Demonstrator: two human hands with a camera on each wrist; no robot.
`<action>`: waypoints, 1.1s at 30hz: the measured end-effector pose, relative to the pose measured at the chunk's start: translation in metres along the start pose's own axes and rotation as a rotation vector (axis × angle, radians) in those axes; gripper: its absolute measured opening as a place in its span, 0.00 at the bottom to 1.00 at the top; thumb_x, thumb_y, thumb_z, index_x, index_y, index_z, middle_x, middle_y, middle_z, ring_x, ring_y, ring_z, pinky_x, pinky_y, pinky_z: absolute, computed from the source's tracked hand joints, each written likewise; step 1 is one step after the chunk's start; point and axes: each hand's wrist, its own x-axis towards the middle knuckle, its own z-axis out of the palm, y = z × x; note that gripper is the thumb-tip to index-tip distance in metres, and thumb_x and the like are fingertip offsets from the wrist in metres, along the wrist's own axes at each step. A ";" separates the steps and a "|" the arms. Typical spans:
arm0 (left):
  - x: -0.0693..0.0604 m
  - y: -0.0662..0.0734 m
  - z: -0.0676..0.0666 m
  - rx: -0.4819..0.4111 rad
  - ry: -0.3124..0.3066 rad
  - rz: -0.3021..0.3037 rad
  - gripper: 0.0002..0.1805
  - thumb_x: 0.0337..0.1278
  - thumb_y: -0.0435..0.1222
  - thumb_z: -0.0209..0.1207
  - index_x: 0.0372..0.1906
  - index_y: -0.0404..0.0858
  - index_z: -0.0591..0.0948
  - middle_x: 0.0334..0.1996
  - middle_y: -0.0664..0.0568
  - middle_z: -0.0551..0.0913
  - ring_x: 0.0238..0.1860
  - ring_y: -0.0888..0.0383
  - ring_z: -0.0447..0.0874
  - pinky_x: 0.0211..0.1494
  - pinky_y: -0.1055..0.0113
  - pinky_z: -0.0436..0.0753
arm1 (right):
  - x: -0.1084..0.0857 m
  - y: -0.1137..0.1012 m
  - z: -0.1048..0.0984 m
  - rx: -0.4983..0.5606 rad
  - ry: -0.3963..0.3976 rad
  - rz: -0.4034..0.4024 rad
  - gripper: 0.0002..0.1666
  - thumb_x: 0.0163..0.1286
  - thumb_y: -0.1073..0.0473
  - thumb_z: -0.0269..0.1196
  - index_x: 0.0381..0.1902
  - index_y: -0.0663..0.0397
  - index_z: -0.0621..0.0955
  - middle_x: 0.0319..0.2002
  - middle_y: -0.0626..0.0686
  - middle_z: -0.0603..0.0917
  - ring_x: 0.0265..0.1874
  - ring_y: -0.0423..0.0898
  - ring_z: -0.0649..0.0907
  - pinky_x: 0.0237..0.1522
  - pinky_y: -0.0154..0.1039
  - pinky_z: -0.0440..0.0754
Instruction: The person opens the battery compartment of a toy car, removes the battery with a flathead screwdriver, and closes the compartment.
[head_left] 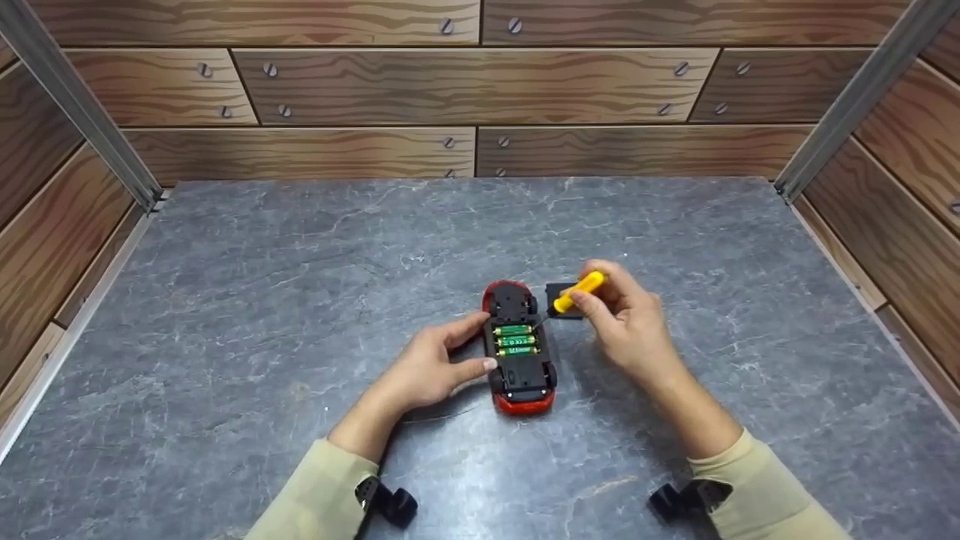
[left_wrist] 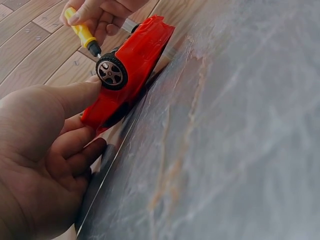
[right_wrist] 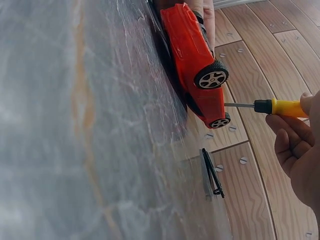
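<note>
A red toy car (head_left: 523, 406) lies upside down on the table, its black underside up. Three green batteries (head_left: 516, 340) sit side by side in its uncovered compartment. My left hand (head_left: 431, 367) holds the car's left side, with the thumb near a wheel (left_wrist: 111, 72) in the left wrist view. My right hand (head_left: 634, 322) pinches a yellow-handled screwdriver (head_left: 580, 292) between thumb and fingers. The screwdriver's thin shaft (right_wrist: 240, 105) slants down to the right edge of the battery compartment; whether its tip touches a battery is too small to tell.
A black battery cover (head_left: 559, 291) lies on the table right of the car, partly behind the screwdriver. The grey marbled table (head_left: 300, 262) extends around the car. Wood-patterned walls (head_left: 480, 82) stand at the back and sides, with metal posts (head_left: 90, 105) at the corners.
</note>
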 end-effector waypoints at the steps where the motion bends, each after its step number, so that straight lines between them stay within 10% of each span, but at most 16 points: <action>1: 0.001 0.000 0.000 -0.001 0.000 0.009 0.40 0.67 0.41 0.72 0.79 0.36 0.69 0.77 0.45 0.71 0.78 0.53 0.67 0.82 0.57 0.62 | 0.000 0.000 0.000 0.015 0.002 0.008 0.11 0.75 0.69 0.67 0.52 0.63 0.80 0.37 0.58 0.90 0.31 0.47 0.87 0.34 0.32 0.87; 33: 0.002 -0.002 0.000 0.002 -0.004 0.016 0.40 0.67 0.41 0.72 0.79 0.35 0.69 0.77 0.45 0.69 0.78 0.51 0.65 0.83 0.55 0.60 | 0.004 0.027 -0.009 0.327 0.062 0.072 0.15 0.76 0.76 0.60 0.54 0.80 0.70 0.36 0.49 0.90 0.33 0.42 0.90 0.35 0.34 0.87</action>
